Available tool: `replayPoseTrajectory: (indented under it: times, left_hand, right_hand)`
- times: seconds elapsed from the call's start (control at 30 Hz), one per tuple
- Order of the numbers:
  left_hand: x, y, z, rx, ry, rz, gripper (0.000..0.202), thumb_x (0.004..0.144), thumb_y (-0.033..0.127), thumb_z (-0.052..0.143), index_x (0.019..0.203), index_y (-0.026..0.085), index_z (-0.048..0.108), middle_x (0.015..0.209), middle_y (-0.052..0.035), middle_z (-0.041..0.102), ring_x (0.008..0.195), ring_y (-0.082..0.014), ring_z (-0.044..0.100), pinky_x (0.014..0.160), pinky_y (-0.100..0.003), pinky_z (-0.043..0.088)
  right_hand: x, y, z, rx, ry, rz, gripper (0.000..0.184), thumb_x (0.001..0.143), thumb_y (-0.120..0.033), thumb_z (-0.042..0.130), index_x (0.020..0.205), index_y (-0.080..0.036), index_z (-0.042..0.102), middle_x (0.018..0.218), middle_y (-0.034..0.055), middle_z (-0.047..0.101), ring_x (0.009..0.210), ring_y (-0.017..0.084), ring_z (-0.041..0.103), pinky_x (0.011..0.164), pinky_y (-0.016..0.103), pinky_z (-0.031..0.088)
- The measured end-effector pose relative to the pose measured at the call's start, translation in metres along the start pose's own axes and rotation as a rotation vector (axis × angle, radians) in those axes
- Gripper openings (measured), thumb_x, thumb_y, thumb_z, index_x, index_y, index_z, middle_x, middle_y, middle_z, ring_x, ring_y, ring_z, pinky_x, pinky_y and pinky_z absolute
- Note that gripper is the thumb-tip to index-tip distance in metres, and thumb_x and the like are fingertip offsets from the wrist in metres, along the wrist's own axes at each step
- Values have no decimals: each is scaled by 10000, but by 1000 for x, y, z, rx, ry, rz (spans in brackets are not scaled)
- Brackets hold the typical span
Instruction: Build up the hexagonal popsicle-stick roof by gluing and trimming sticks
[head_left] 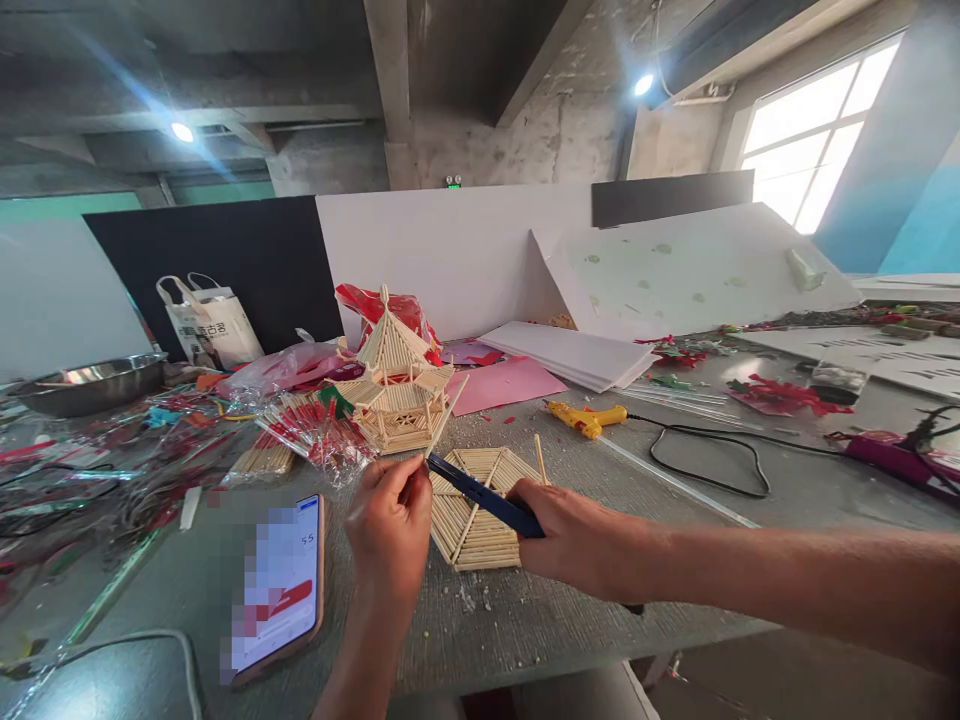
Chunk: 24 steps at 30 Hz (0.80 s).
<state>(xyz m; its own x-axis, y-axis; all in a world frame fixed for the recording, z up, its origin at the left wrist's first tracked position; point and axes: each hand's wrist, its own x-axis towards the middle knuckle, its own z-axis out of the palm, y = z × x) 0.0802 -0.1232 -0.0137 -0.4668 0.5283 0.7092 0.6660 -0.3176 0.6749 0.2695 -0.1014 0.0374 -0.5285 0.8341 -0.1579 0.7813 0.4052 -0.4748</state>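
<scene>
My left hand (391,510) is closed, pinching a thin wooden stick (450,410) that points up and away. My right hand (570,530) is wrapped round a long, dark blue tool (484,492) that looks like a utility knife. Its tip meets the stick's lower end at my left fingertips. Under the tool lies a flat octagonal panel of wooden sticks (480,540), with one short post (540,458) upright at its far right edge. Just behind stands a small pavilion model (394,385) of the same sticks, with a pointed roof.
A phone (281,590) lies left of my left hand. Behind it are wrapped sticks (311,430) and plastic litter. To the right are a yellow glue gun (585,417) and its black cable (712,490). Farther back are pink paper (510,383), white boards (562,352) and a metal bowl (94,385).
</scene>
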Motion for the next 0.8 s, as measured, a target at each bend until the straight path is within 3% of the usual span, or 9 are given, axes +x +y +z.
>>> replayPoseTrajectory:
  times: [0.33,0.53,0.8]
  left_hand:
    - [-1,0,0,54,10,-30,176,688,245,637,854,238,694,706,-17,665,618,-170,601,638,-266,435]
    - [-2,-5,2,156,27,41,209,729,251,579,908,174,652,681,-10,678,603,-153,620,625,-265,455]
    - [0,-4,1,167,17,26,207,721,243,582,904,175,652,681,-2,686,594,-144,631,614,-258,466]
  right_hand:
    - [2,4,1,-42,-16,-48,171,683,-296,485,796,-169,504,766,58,589,632,150,525,521,246,328]
    - [2,2,-1,-54,-24,-50,151,672,-284,466,782,-180,479,741,32,580,622,145,512,511,242,312]
    - [0,2,-2,-63,-36,-43,168,683,-281,467,805,-171,497,757,41,576,613,137,500,506,244,308]
